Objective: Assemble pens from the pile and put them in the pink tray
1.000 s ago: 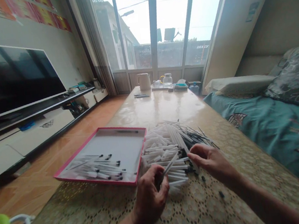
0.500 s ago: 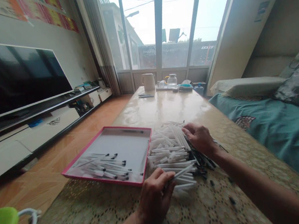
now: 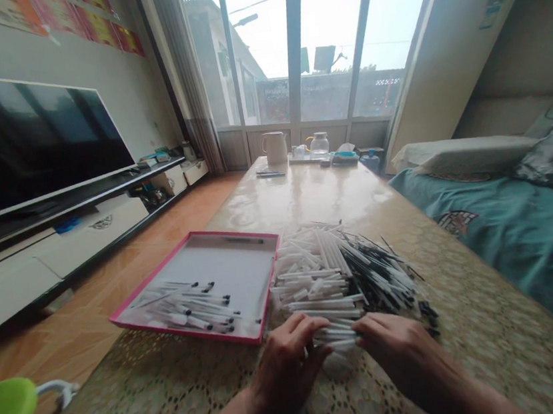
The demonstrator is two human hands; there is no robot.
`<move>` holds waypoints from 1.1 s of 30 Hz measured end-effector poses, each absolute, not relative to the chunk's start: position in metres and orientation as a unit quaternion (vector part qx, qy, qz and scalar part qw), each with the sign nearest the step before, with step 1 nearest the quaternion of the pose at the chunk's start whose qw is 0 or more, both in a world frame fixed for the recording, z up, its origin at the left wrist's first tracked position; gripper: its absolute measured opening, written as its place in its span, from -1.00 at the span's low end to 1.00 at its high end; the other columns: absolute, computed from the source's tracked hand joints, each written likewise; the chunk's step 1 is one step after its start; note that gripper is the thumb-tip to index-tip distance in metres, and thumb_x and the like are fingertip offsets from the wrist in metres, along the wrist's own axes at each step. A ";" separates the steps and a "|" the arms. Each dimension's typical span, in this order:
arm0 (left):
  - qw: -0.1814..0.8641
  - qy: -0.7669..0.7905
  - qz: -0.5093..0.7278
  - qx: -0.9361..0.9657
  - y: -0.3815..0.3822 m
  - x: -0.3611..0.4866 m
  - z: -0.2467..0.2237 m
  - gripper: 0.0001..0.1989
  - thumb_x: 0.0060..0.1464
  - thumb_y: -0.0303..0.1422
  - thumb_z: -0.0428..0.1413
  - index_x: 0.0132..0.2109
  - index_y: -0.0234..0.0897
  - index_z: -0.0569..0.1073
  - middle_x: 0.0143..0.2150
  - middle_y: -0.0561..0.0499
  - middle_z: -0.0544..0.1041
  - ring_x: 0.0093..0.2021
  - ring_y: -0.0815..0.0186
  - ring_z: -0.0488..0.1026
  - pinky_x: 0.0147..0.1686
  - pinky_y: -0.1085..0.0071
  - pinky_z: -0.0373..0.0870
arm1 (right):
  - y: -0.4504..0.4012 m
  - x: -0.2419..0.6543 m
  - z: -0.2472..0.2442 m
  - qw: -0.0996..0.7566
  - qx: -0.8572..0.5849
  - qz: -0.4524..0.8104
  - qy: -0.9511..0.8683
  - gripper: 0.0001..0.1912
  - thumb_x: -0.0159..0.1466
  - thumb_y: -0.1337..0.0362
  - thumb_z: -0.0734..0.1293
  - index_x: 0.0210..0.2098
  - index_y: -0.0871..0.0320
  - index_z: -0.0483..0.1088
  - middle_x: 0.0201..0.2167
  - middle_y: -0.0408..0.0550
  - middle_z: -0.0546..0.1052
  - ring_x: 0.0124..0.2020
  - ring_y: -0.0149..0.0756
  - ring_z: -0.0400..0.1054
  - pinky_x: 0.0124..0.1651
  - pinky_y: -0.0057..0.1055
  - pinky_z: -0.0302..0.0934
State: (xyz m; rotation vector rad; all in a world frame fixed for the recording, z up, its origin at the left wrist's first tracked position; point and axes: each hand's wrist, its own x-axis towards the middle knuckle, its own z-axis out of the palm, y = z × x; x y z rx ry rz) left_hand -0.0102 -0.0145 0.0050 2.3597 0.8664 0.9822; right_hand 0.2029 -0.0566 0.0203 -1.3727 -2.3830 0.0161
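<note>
White pens [image 3: 335, 337] pressed between both hands

Left hand [image 3: 284, 374] and right hand [image 3: 400, 353] come in from either side on a small bunch of these pens, fingers curled over it and closed around it, not spread. The bunch lies across the near edge of a large loose heap of pens [image 3: 311, 283], and the hands touch that heap only along this edge. Dark ends [image 3: 385, 274] bristle from its right side; they look like black pen tips, though at this size that is hard to be sure of. Just left of the heap sits a pink-rimmed tray [image 3: 185, 330], holding a smaller group of pens [image 3: 188, 308] lying roughly parallel, dark tips pointing right. Heap and tray rest on a lace-covered worktop [image 3: 475, 350]. Farther along it stand a white jug [image 3: 275, 147] and a glass teapot [image 3: 319, 144], while a teal bed cover [image 3: 462, 238] spreads beside the worktop on the right.
</note>
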 end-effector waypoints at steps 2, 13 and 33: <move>0.200 0.314 0.349 0.860 -0.013 -0.011 0.004 -0.88 0.19 -0.38 0.01 -0.16 -0.25 0.41 -0.33 0.00 0.44 -0.39 0.36 0.41 -0.37 0.48 0.36 | -0.057 0.206 0.017 0.196 -0.504 0.040 -0.840 -0.81 0.35 0.35 0.12 -0.37 0.12 0.27 -0.52 -0.18 0.41 -0.52 -0.38 0.32 -0.47 -0.48 0.01; 0.022 0.208 0.282 0.936 -0.022 -0.014 0.024 -0.87 0.24 -0.43 -0.08 -0.11 -0.29 0.32 -0.40 0.03 0.41 -0.45 0.35 0.33 -0.46 0.45 0.26 | -0.069 0.198 0.035 0.206 -0.474 0.184 -0.836 -0.71 0.39 0.23 0.06 -0.39 0.10 0.28 -0.53 -0.22 0.45 -0.53 -0.43 0.34 -0.46 -0.55 0.10; 0.303 0.417 0.381 0.768 0.002 -0.018 0.042 -0.76 0.22 -0.27 -0.06 -0.26 -0.31 0.43 -0.42 0.03 0.47 -0.40 0.33 0.39 -0.43 0.47 0.25 | -0.056 0.231 0.023 0.287 -0.550 0.015 -0.784 -0.60 0.41 0.18 -0.07 -0.41 0.06 0.26 -0.59 -0.13 0.40 -0.55 -0.34 0.34 -0.44 -0.47 0.13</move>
